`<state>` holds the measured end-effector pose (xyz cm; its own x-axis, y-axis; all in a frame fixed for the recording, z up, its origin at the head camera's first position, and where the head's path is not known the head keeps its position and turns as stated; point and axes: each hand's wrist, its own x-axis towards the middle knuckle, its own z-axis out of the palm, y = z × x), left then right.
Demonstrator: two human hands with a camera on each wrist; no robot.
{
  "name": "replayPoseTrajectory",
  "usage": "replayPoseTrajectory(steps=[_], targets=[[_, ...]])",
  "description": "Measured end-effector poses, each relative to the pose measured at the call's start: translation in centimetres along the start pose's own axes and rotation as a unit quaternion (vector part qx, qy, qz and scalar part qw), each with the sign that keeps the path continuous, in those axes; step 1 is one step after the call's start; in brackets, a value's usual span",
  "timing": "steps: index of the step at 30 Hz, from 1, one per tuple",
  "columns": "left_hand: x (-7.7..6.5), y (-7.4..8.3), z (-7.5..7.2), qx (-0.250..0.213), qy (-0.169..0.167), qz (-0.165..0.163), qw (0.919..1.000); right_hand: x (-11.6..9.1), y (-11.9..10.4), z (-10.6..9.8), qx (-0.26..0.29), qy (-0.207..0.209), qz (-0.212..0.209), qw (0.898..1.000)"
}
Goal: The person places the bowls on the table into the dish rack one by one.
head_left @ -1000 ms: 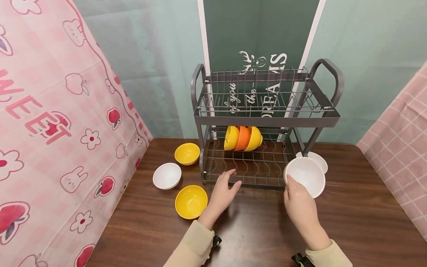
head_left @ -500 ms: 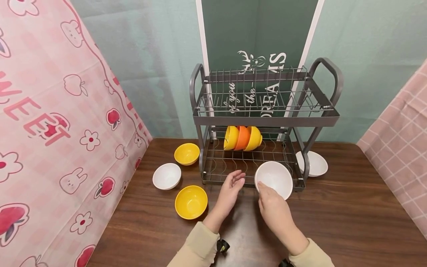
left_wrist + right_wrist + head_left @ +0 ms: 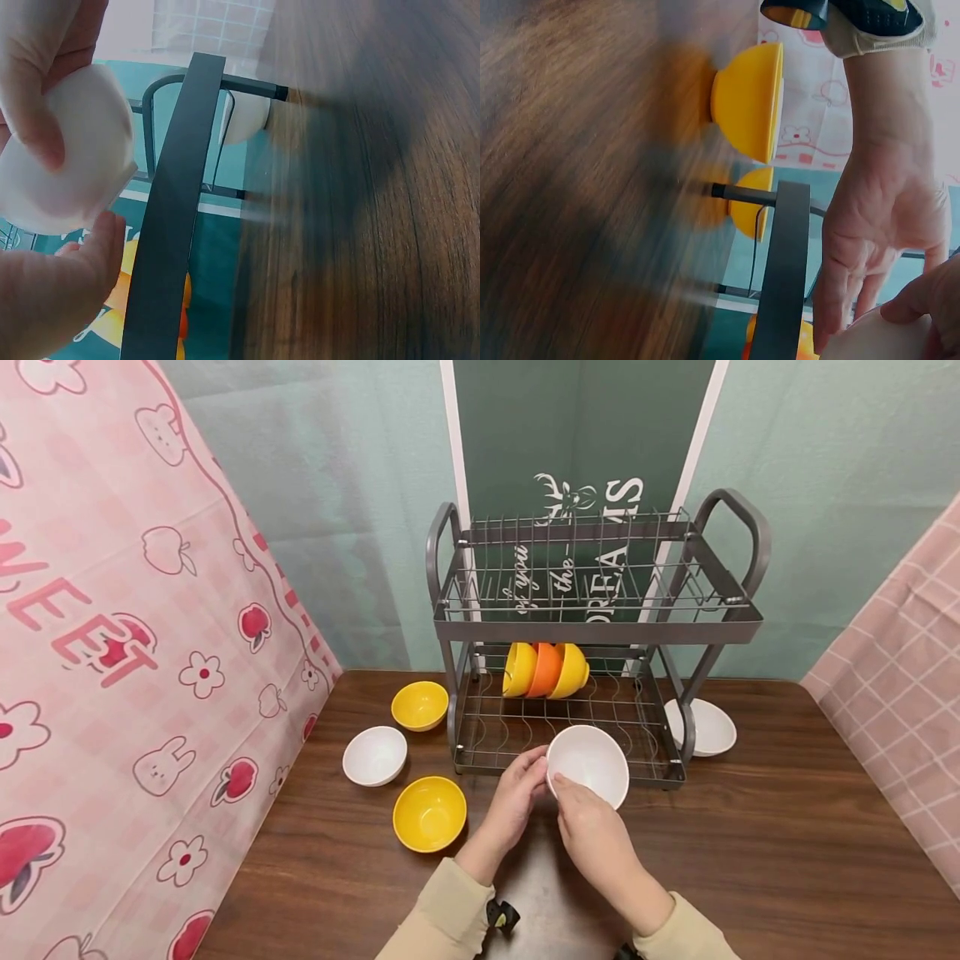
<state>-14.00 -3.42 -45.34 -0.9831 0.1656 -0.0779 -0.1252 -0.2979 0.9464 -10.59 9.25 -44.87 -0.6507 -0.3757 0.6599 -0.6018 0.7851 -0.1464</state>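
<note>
My right hand [image 3: 596, 831] grips a white bowl [image 3: 592, 764] by its near-left rim, in front of the rack's lower tier. My left hand [image 3: 513, 797] reaches the bowl's left side, fingertips right at its wall. In the left wrist view the right hand's thumb lies along the white bowl [image 3: 79, 157], and the fingers of the left hand [image 3: 67, 277] come up from below it. The right wrist view shows the left hand [image 3: 877, 225] with fairly straight fingers beside the bowl. On the dark two-tier dish rack [image 3: 600, 632], two yellow bowls and an orange bowl [image 3: 547, 670] stand nested on edge in the lower tier.
Left of the rack, a small yellow bowl [image 3: 420, 706], a white bowl [image 3: 375, 756] and a larger yellow bowl [image 3: 430, 814] sit on the wooden table [image 3: 315, 877]. Another white bowl [image 3: 712, 728] stands by the rack's right leg. Patterned cloths hang around the table.
My right hand has carried the white bowl leftward from the rack's right side to its front middle. My left hand has shifted slightly right and now meets the bowl.
</note>
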Motion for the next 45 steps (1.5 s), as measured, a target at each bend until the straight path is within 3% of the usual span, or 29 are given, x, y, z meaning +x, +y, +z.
replayPoseTrajectory(steps=[5, 10, 15, 22, 28, 32, 36, 40, 45], targets=[[-0.3, 0.1, 0.0, 0.020, 0.001, 0.003, 0.9998, -0.1, -0.2, 0.0, 0.003, -0.003, -0.008, 1.000], [-0.4, 0.0, 0.1, 0.010, 0.020, 0.009, 0.9997, -0.2, -0.1, 0.0, -0.001, 0.008, -0.027, 1.000], [-0.5, -0.1, 0.1, -0.043, 0.042, 0.004, 0.9982, -0.1, 0.0, -0.1, 0.007, 0.034, -0.037, 0.999], [-0.4, 0.2, -0.1, -0.150, 0.085, -0.002, 0.9849, 0.2, 0.1, -0.8, 0.083, 0.064, 0.020, 0.994], [-0.5, 0.4, -0.1, -0.240, 0.098, -0.024, 0.9655, 0.2, 0.3, -0.7, 0.170, 0.103, 0.107, 0.974], [-0.6, 0.5, 0.1, -0.279, 0.088, -0.044, 0.9551, 0.2, 0.2, -1.0, 0.228, 0.067, 0.197, 0.951], [-0.8, 0.4, 0.3, -0.302, 0.059, -0.060, 0.9496, 0.5, -0.1, -1.3, 0.268, 0.025, 0.260, 0.927], [-0.9, 0.3, 0.3, -0.309, 0.030, -0.062, 0.9486, 0.5, -0.2, -1.2, 0.295, 0.010, 0.274, 0.915], [-1.1, 0.2, 0.3, -0.301, -0.003, -0.071, 0.9508, 0.5, 0.0, -0.7, 0.328, 0.024, 0.239, 0.914]])
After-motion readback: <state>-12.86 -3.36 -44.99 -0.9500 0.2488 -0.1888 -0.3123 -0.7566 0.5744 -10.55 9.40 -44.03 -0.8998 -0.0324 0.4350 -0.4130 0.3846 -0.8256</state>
